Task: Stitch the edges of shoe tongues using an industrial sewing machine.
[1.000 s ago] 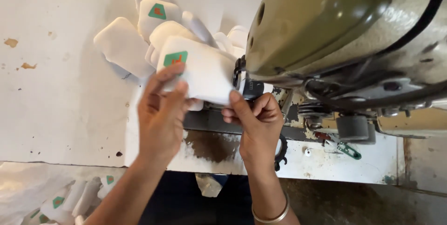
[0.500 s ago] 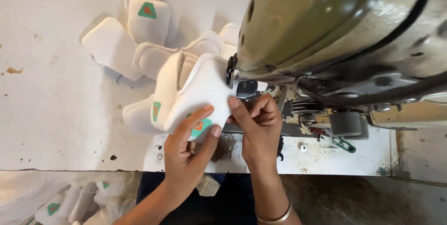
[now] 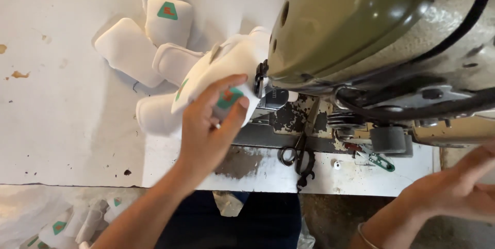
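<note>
My left hand [image 3: 209, 125] grips a white padded fabric piece [image 3: 227, 66] with a green patch, holding it against the needle area of an olive-green sewing machine [image 3: 361, 27]. My right hand [image 3: 459, 189] is off to the lower right, away from the machine, fingers loosely spread and blurred, with nothing visible in it. A bangle sits on that wrist. Behind the held piece lie several more white padded pieces [image 3: 149, 32], some with green patches, piled on the white table [image 3: 56, 104].
Black scissors [image 3: 299, 148] lie on the worn machine bed in front of the needle. A small green-handled tool [image 3: 379, 160] rests to their right. More white pieces [image 3: 72, 223] sit below the table edge at lower left.
My right hand has let go of the piece and swung away to the lower right. My left hand stays on the piece, which has shifted toward the machine head.
</note>
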